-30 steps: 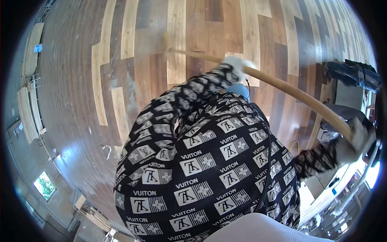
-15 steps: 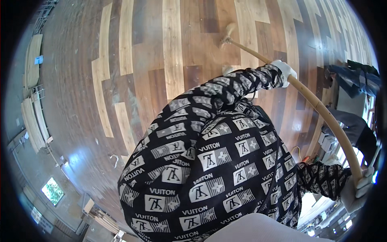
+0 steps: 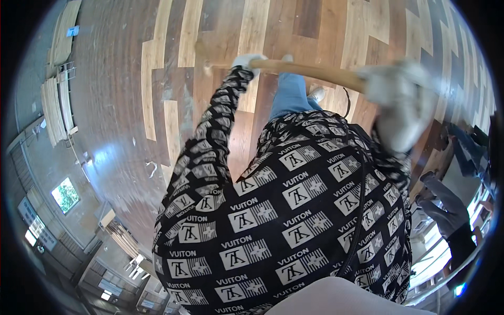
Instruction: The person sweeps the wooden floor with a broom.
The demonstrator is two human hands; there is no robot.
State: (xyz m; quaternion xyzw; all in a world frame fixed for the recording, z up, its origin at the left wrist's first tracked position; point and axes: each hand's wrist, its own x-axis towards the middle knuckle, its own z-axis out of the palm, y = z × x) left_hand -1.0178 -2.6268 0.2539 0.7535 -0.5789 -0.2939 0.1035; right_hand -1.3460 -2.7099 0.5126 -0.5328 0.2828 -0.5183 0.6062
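A long wooden pole point(image 3: 310, 71) lies across in front of my body, close to level. Its left end carries a small pale head point(image 3: 203, 58), blurred, so I cannot make out its kind. My left hand point(image 3: 249, 61), in a white glove, is closed around the pole near that head. At the other end my right hand point(image 3: 401, 102), also gloved in white, is smeared by motion, but the pole runs into its grip. Beneath the pole is the wood plank floor point(image 3: 210, 31), with light and dark boards.
My blue trouser leg point(image 3: 292, 90) and a pale shoe point(image 3: 317, 94) show below the pole. Two other people stand at the right, one in grey trousers point(image 3: 446, 207). Stacked boards point(image 3: 56, 107) lie along the left side. A pale scrap point(image 3: 152, 169) rests on the floor.
The pole has swung from a steep slant at the right to nearly level in front of me. My left hand moved left; my right hand came up from the lower right.
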